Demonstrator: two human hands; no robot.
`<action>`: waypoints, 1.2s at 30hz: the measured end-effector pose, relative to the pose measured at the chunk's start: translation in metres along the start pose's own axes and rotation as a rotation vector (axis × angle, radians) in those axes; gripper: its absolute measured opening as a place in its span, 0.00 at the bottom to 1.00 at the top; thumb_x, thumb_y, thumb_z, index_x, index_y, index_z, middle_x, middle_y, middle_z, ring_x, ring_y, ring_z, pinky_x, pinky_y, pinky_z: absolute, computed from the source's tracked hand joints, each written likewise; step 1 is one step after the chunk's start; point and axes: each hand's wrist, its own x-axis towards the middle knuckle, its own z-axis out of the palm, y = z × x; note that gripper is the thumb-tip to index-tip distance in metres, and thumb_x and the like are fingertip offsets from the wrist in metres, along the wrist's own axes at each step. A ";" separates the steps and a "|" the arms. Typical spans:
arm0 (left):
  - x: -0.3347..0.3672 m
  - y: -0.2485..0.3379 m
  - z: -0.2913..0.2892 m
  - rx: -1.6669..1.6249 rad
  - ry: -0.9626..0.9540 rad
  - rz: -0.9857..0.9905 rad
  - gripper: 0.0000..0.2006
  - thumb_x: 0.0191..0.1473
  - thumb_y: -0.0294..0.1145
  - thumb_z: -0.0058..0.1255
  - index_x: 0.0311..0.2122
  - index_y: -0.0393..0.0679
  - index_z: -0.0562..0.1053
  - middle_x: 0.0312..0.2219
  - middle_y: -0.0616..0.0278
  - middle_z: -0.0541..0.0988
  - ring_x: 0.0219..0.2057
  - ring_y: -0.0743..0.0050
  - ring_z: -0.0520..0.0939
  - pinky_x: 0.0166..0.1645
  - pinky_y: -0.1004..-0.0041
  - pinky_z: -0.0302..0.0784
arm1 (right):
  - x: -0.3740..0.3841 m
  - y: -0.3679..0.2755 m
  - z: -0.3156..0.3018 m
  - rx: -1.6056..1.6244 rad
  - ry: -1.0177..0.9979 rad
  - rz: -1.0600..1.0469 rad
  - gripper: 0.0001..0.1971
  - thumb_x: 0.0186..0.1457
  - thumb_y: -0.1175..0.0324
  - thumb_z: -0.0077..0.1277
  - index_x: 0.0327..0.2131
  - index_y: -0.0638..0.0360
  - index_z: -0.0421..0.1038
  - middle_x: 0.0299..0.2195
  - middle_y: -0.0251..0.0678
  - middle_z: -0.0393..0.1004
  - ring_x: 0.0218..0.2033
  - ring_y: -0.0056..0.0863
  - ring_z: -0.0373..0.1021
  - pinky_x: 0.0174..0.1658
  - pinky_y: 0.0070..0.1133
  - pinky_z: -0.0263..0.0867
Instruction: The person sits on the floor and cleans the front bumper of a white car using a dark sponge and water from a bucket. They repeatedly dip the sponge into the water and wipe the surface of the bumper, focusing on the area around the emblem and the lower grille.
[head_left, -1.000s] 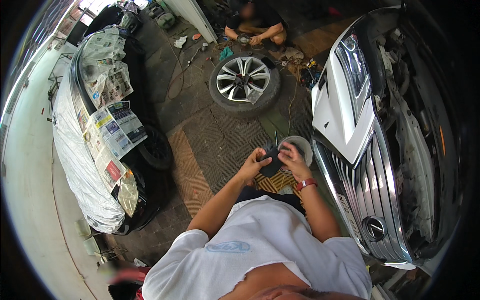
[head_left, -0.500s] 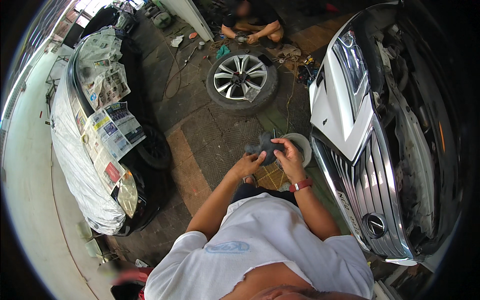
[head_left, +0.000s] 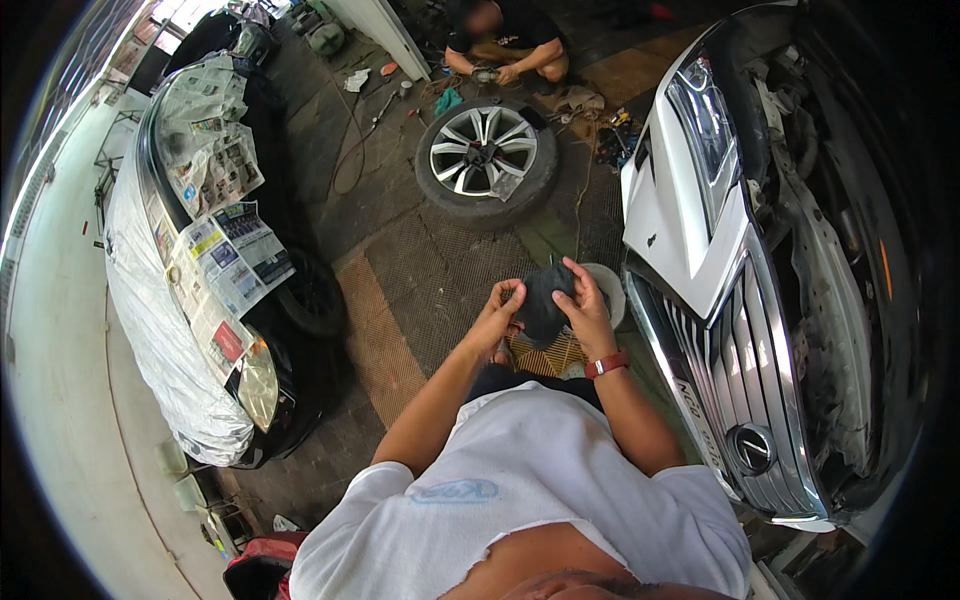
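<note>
Between my two hands, in front of my waist, is a dark grey cloth (head_left: 545, 305), spread out into a rounded flat shape. My left hand (head_left: 500, 312) pinches its left edge between thumb and fingers. At its right side my right hand (head_left: 584, 300) grips it, thumb on top and fingers behind; a red band circles that wrist. Just beyond the right hand stands a pale bucket (head_left: 608, 290), partly covered by the hand and cloth. What the bucket holds is hidden.
A car front with chrome grille (head_left: 765, 380) stands close on my right. Newspaper (head_left: 235, 260) and silver sheeting (head_left: 150, 330) cover a dark car at left. A wheel (head_left: 484, 155) lies flat ahead on matting; beyond it a person (head_left: 505, 45) crouches, handling something.
The cloth was bunched up and now hangs opened out between my hands. My left hand has turned upward and my right hand has shifted slightly right.
</note>
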 end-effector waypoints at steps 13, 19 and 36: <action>0.008 0.006 -0.011 0.562 0.176 0.346 0.16 0.67 0.51 0.58 0.38 0.48 0.75 0.31 0.75 0.75 0.38 0.82 0.73 0.56 0.72 0.63 | 0.010 0.040 -0.038 0.330 0.210 0.178 0.23 0.63 0.80 0.59 0.60 0.62 0.69 0.46 0.38 0.78 0.47 0.22 0.74 0.53 0.21 0.73; 0.007 0.014 -0.018 0.855 0.367 0.546 0.19 0.70 0.56 0.49 0.43 0.49 0.72 0.29 0.70 0.72 0.41 0.71 0.72 0.67 0.53 0.44 | 0.016 0.065 -0.065 0.279 0.284 0.287 0.24 0.62 0.74 0.63 0.60 0.67 0.69 0.57 0.42 0.73 0.61 0.25 0.67 0.64 0.24 0.64; 0.001 0.018 -0.047 0.207 0.348 0.484 0.23 0.63 0.40 0.65 0.54 0.45 0.65 0.36 0.66 0.74 0.35 0.81 0.72 0.43 0.77 0.71 | 0.016 0.001 -0.068 0.106 0.130 -0.015 0.22 0.63 0.83 0.54 0.60 0.60 0.72 0.54 0.40 0.78 0.48 0.24 0.77 0.54 0.21 0.74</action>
